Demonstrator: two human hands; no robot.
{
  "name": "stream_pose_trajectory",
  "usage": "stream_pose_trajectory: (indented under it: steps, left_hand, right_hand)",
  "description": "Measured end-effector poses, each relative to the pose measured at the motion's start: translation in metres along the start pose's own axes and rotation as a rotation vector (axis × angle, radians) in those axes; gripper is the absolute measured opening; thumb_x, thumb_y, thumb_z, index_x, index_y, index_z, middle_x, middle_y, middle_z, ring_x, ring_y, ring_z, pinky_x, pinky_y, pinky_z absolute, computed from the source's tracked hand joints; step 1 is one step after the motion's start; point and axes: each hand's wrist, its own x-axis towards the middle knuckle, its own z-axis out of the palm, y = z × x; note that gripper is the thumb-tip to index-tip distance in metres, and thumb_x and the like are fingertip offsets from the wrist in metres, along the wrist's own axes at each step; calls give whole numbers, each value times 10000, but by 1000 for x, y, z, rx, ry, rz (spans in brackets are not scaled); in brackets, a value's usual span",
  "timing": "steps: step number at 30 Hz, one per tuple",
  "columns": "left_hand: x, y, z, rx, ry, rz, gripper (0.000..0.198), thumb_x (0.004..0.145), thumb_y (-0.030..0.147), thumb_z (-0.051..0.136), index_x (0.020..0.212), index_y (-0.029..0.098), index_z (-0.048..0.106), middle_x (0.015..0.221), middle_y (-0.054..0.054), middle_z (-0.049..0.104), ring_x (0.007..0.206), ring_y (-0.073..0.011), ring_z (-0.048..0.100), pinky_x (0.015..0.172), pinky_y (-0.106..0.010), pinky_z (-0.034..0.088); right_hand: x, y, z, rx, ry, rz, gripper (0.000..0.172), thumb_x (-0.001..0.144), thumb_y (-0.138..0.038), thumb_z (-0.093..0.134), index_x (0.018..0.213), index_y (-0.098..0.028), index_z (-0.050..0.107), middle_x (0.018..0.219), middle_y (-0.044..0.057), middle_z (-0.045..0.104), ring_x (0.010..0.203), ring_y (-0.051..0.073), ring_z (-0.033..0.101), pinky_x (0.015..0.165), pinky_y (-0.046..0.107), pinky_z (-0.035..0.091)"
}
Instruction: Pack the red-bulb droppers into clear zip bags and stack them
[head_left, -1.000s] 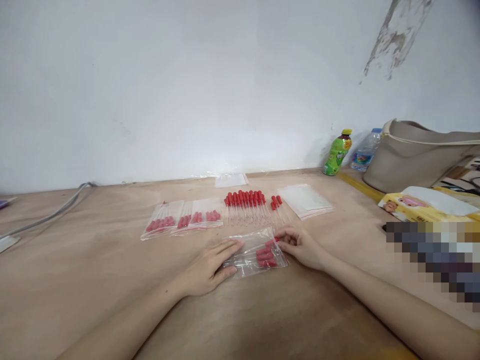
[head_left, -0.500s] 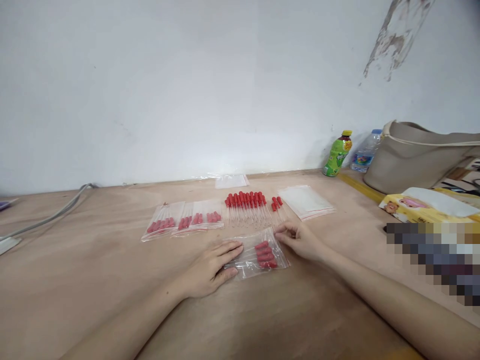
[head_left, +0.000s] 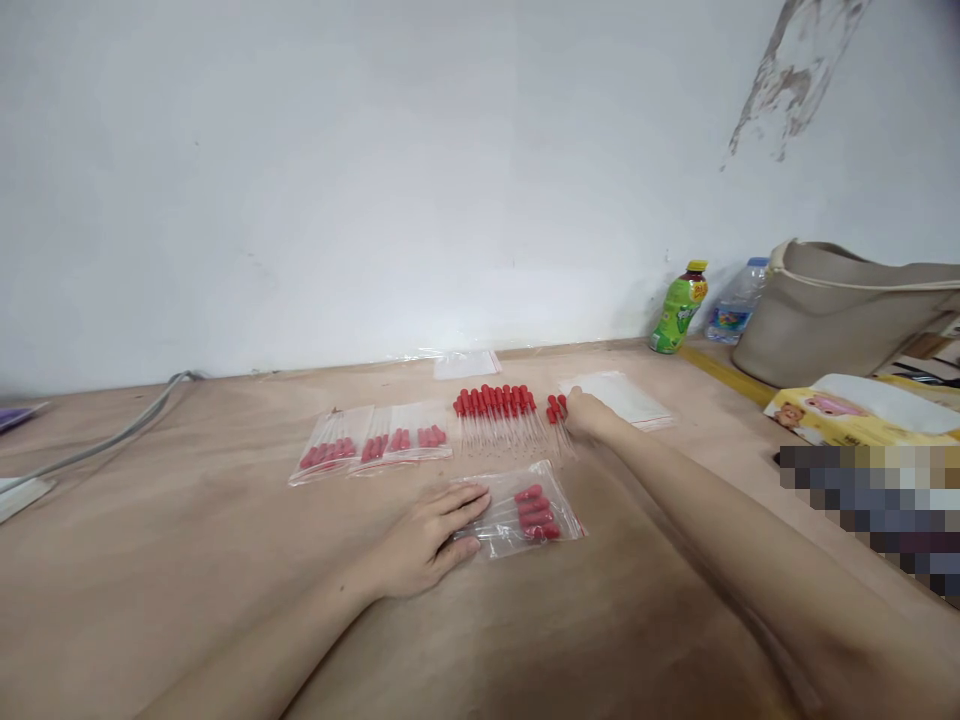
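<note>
My left hand (head_left: 431,538) lies flat, fingers apart, on the left end of a clear zip bag (head_left: 502,535). Inside that bag are several droppers with red rubber bulbs (head_left: 534,518) toward its right end. Farther off, my right hand (head_left: 589,412) has reached beside a small group of loose droppers (head_left: 556,404), at the near left edge of a stack of flat zip bags (head_left: 634,398). Its fingertips are hidden, so I cannot see whether it grips anything. Left of the small group, many red-bulbed droppers (head_left: 495,402) lie in a row.
Filled zip bags of droppers (head_left: 328,450) lie at the left. Another flat bag (head_left: 466,364) is by the wall. At the right stand a green bottle (head_left: 677,308), a clear bottle (head_left: 735,303), a grey-beige bin (head_left: 825,320) and a yellow tissue pack (head_left: 832,410). A cable (head_left: 142,418) runs along the left.
My right hand has left the right end of the bag and moved away from me to the small dropper group. My left hand has stayed on the bag.
</note>
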Motion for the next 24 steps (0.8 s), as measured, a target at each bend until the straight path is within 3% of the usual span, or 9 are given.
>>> stream_pose_trajectory:
  steps: [4, 8, 13, 18, 24]
  left_hand:
    - [1, -1, 0, -18, -4, 2, 457, 903, 365, 354, 1338, 253, 270, 1381, -36, 302, 1262, -197, 275, 1029, -389, 259]
    - [2, -2, 0, -21, -10, 11, 453, 906, 363, 349, 1339, 260, 265, 1383, -33, 298, 1262, -196, 276, 1032, -395, 253]
    - [1, -2, 0, -1, -20, 15, 460, 909, 356, 344, 1347, 263, 241, 1388, -33, 286, 1267, -202, 262, 1033, -414, 242]
    - [1, -2, 0, 1, -14, 27, 455, 908, 343, 351, 1344, 264, 250, 1385, -33, 295, 1265, -197, 267, 1030, -402, 252]
    - [2, -2, 0, -18, 9, 35, 454, 901, 334, 372, 1338, 271, 266, 1375, -32, 315, 1254, -208, 290, 1025, -405, 258]
  right_hand:
    - [-23, 0, -10, 124, 91, -67, 508, 758, -188, 467, 1213, -55, 283, 897, 183, 574, 753, 227, 588, 617, 288, 433]
    - [-60, 11, -3, 729, 132, -130, 598, 797, -263, 371, 1292, -152, 55, 707, -9, 487, 460, 115, 503, 454, 249, 437]
    - [-95, 17, 22, 1161, 168, -14, 613, 698, -360, 510, 1187, -217, 170, 650, -77, 415, 442, 88, 491, 359, 195, 409]
    - [-103, 9, 24, 1360, 173, 48, 493, 643, -334, 593, 1000, -245, 264, 681, -73, 475, 525, 103, 568, 500, 253, 505]
    - [-102, 9, 22, 1580, 71, 180, 277, 680, -274, 568, 810, -242, 325, 680, -51, 502, 594, 121, 604, 635, 316, 534]
